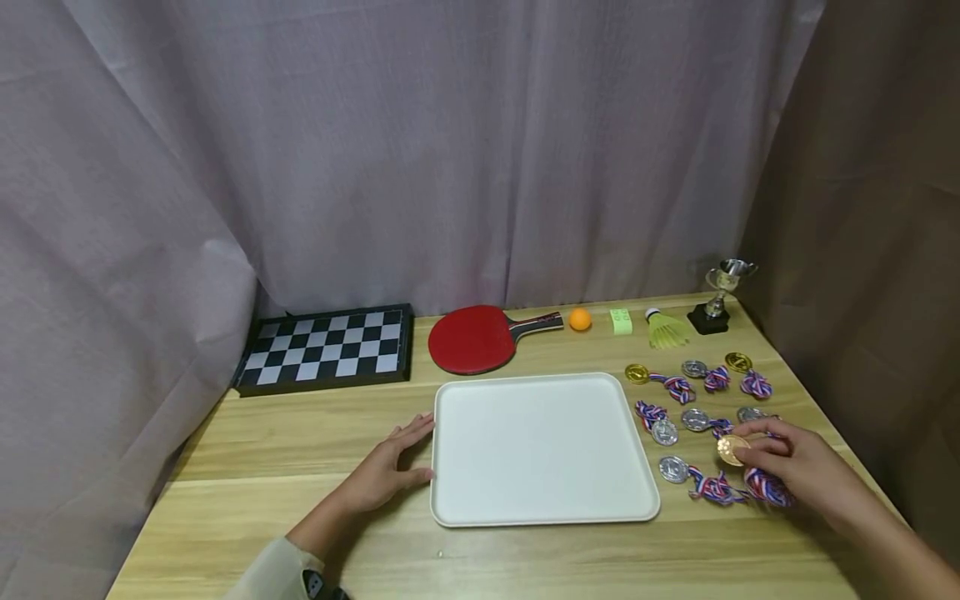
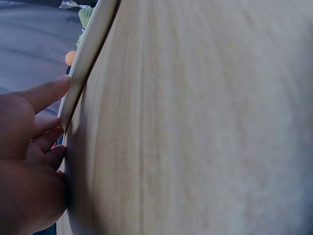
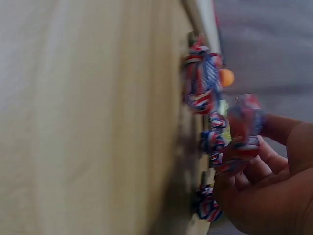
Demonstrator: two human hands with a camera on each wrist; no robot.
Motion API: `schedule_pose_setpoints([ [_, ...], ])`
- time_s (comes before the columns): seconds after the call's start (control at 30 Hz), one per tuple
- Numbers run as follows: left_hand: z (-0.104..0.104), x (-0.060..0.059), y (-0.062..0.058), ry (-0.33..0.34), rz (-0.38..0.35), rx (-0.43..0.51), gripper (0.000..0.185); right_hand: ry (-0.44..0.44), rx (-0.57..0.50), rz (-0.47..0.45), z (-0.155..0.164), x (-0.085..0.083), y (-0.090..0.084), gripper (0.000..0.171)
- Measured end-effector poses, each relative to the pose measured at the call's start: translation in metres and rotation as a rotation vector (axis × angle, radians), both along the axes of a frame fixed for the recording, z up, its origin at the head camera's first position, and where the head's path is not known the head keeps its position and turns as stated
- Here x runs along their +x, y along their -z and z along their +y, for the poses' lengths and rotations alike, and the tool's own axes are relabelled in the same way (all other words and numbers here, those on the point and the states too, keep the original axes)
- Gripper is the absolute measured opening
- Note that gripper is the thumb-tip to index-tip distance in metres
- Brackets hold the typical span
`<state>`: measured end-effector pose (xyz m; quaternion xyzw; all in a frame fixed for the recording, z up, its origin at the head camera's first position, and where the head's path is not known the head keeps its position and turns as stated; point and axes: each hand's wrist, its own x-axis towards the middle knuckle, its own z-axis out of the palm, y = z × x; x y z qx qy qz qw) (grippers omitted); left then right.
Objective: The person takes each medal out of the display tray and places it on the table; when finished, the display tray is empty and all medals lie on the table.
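Wooden table [image 1: 300,517], white tray [image 1: 540,450], medals at its right.
Left hand [image 1: 386,475], fingers straight, rests against the tray's left rim; right hand [image 1: 795,467] pinches a gold medal [image 1: 731,450] with striped ribbon [image 1: 767,486], just above the table among silver medals [image 1: 673,468].

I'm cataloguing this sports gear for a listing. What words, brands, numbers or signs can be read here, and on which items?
None can be read.
Small green rectangular tag: faint marks, too small to read.
Red table-tennis paddle: handle markings too small.
Round gold medal held by the right hand: embossing blurred.
Small silver trophy cup: no legible text.
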<state>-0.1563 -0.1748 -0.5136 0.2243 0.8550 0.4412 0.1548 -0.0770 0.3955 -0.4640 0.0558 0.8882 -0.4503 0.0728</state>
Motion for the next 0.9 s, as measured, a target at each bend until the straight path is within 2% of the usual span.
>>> schedule_pose_setpoints([
  [0.27,0.001,0.001,-0.001,-0.007,-0.016,-0.013,0.078,0.003,0.129,0.042,0.000,-0.001,0.021,0.030],
  [0.47,0.000,0.000,0.001,0.001,-0.008,-0.003,0.077,0.016,0.242,0.037,-0.005,-0.003,0.020,0.028],
  [0.9,0.000,0.000,0.000,-0.005,-0.004,-0.017,0.079,0.064,0.320,0.167,-0.011,0.004,0.021,0.025],
])
